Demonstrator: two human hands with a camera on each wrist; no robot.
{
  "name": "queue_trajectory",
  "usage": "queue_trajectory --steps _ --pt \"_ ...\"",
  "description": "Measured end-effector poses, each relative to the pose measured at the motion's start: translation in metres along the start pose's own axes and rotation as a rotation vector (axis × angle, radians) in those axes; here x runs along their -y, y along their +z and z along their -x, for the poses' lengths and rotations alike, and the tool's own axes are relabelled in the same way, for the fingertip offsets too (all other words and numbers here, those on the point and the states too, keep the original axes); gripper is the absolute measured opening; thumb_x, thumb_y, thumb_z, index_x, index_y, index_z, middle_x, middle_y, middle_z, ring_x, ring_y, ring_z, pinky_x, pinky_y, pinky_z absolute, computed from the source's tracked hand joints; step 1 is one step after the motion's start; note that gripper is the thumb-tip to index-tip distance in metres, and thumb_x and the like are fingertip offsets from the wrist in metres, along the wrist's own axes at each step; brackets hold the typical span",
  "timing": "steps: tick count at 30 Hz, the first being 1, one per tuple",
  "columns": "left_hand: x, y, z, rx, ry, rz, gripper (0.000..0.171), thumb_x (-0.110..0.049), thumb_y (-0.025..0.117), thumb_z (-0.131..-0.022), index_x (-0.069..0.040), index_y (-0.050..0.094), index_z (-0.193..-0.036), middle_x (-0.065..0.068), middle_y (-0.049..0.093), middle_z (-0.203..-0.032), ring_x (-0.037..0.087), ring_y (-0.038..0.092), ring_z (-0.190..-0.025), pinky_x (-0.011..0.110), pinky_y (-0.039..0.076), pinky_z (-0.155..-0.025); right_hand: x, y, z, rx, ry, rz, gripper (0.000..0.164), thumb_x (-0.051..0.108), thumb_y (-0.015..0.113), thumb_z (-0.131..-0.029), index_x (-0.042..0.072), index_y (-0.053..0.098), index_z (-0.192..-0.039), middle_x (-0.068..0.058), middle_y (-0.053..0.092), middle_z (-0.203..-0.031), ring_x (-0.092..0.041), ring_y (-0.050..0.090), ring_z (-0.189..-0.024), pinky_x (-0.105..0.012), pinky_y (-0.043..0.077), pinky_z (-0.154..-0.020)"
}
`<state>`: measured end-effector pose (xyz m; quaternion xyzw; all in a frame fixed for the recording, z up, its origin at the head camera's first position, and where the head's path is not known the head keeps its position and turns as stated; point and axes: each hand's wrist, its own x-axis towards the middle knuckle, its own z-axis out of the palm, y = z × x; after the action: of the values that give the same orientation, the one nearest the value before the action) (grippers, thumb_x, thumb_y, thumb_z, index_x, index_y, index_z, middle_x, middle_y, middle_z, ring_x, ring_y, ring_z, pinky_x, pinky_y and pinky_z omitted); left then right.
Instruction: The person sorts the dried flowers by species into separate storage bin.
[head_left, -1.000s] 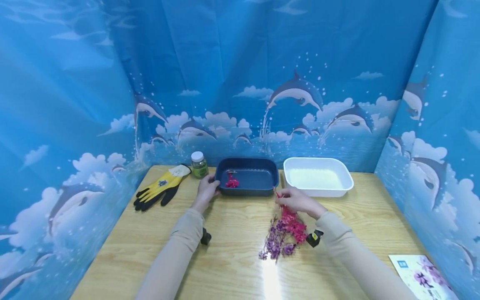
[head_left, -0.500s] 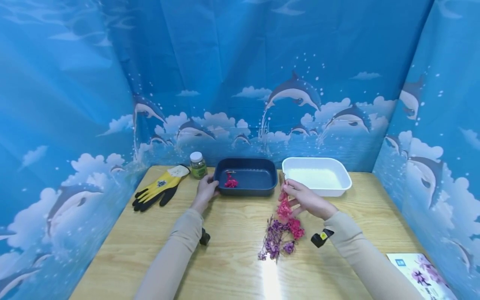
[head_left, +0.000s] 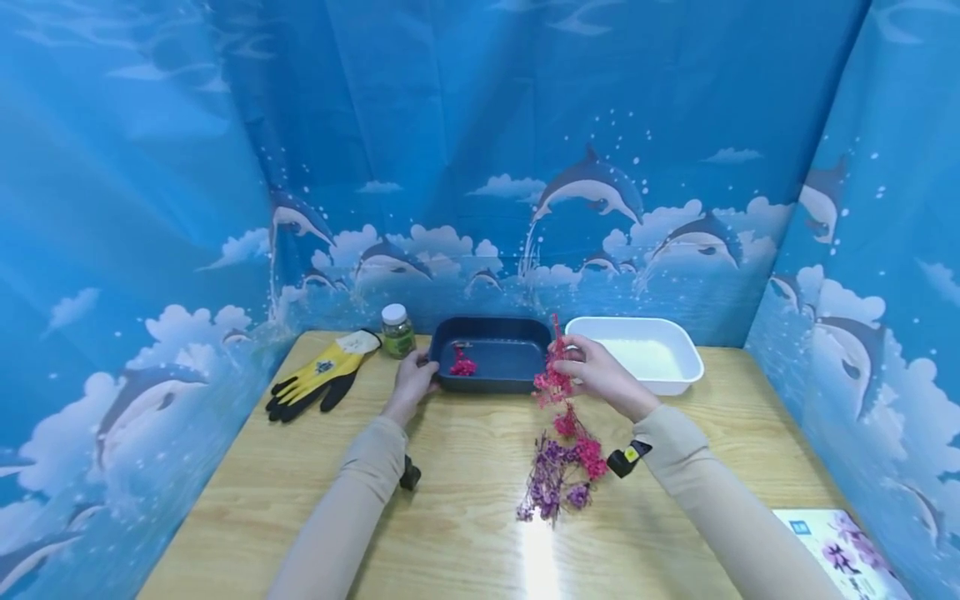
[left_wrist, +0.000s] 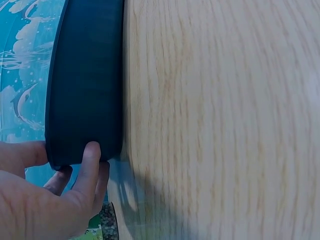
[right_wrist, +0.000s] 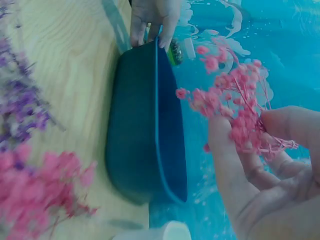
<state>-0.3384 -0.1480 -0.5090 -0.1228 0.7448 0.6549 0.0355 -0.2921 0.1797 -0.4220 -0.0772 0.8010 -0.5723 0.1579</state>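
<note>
Working at wood table (head_left: 465, 500), blue dolphin curtain (head_left: 480, 125) behind. White tray (head_left: 645, 350) at R, dark tray (head_left: 487, 384) just to its L, both at back edge. Flower pile (head_left: 551, 479), purple w/ some pink, lies loose on bare wood in front of dark tray.

L hand (head_left: 411, 383): grasping L end of dark tray, thumb at rim, fingertips on the wall. R hand (head_left: 600, 371): pinching pink sprig (head_left: 553, 379) btwn thumb & fingers, fingers partly against blooms. Sprig is up off table, near R end of dark tray; height can't be told. Jar (head_left: 398, 332) just beyond L hand. Small pink sprig (head_left: 463, 364) lies inside dark tray, toward L end.

Technique (my judgement): blooms look dry, prob. brittle, so pinch lightly, on stem rather than heads. Fine twigs likely snag; best lift well clear of pile & avoid scraping tray rim. L hand should brace tray w/o tipping it. Slow wrist, min. squeeze = fewer dropped petals.
</note>
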Motion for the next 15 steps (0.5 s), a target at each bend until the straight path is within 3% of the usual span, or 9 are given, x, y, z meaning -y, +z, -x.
queue_trajectory --steps 3,6,10,15 --pt "0.001 -0.001 0.000 -0.003 0.005 0.010 0.050 -0.009 0.052 -0.106 0.001 0.045 -0.155 0.027 0.056 -0.147 0.037 0.062 -0.124 0.043 0.062 -0.097 0.011 0.008 -0.010 -0.059 -0.009 0.039 0.049 0.018 0.061 -0.107 0.005 0.043 -0.150 -0.025 0.059 -0.143 -0.023 0.069 -0.107 -0.035 0.062 -0.081" --pt "0.002 -0.001 0.000 -0.013 0.015 0.025 0.050 -0.007 0.053 -0.105 0.003 0.046 -0.153 0.029 0.057 -0.145 0.041 0.062 -0.127 0.043 0.063 -0.095 0.019 0.015 -0.020 -0.122 -0.024 0.044 0.054 0.013 0.063 -0.106 0.005 0.039 -0.154 -0.026 0.058 -0.143 -0.029 0.070 -0.109 -0.040 0.062 -0.088" --pt "0.003 0.000 0.001 -0.020 0.026 0.034 0.050 -0.005 0.053 -0.104 0.005 0.046 -0.153 0.031 0.056 -0.146 0.044 0.061 -0.130 0.044 0.064 -0.095 0.027 0.023 -0.031 -0.175 -0.041 0.027 0.055 0.002 0.063 -0.102 0.005 0.038 -0.152 -0.024 0.052 -0.145 -0.034 0.067 -0.113 -0.047 0.061 -0.101" --pt "0.002 0.001 0.000 -0.015 0.017 0.027 0.050 -0.006 0.053 -0.104 0.003 0.046 -0.153 0.029 0.056 -0.148 0.042 0.060 -0.132 0.045 0.063 -0.099 0.031 0.030 -0.043 -0.221 -0.054 0.043 0.052 -0.004 0.063 -0.100 0.005 0.044 -0.147 -0.021 0.048 -0.147 -0.036 0.067 -0.113 -0.046 0.061 -0.101"
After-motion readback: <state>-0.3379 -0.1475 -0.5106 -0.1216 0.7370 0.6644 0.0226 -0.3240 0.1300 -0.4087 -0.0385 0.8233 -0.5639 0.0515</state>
